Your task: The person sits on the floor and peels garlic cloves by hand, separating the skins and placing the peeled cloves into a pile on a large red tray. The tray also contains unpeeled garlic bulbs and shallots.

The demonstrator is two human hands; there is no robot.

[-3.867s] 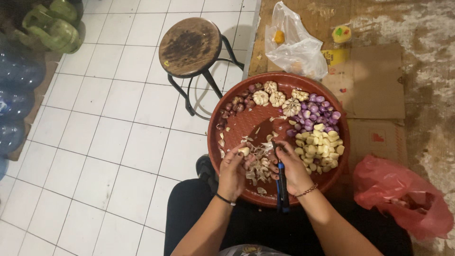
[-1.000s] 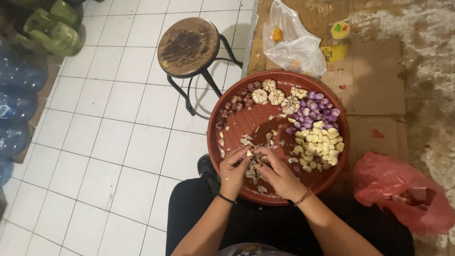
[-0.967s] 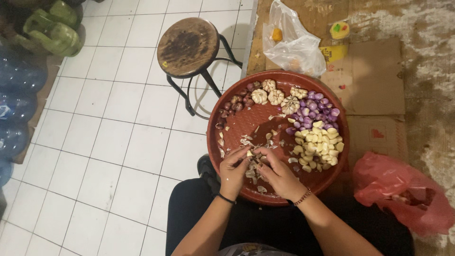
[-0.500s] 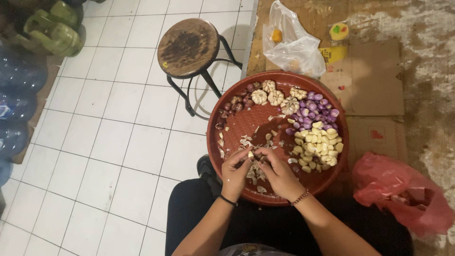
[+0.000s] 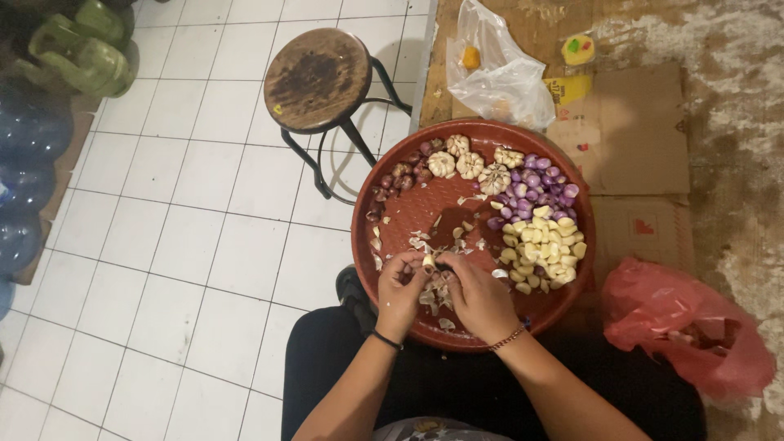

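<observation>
A round red tray (image 5: pixel 408 208) rests on my lap. On it lie whole garlic bulbs (image 5: pixel 469 163), peeled purple shallots (image 5: pixel 535 184), unpeeled shallots (image 5: pixel 400 175), a heap of peeled garlic cloves (image 5: pixel 543 249) and loose skins (image 5: pixel 437 290). My left hand (image 5: pixel 398 290) pinches a garlic clove (image 5: pixel 428 262) at the tray's near side. My right hand (image 5: pixel 478 294) meets it there, fingers closed on a knife that is mostly hidden, its tip against the clove.
A round wooden stool (image 5: pixel 314 69) stands on the white tiled floor beyond the tray. A clear plastic bag (image 5: pixel 498 77) and flattened cardboard (image 5: pixel 633 139) lie at the back right. A red plastic bag (image 5: pixel 686 327) sits to my right. Blue water jugs (image 5: pixel 24 163) line the left edge.
Both hands have stayed together over the skins, working the clove with small finger movements. 3.9 seconds ago the right hand was apart from the left, with the blue-handled knife in plain view.
</observation>
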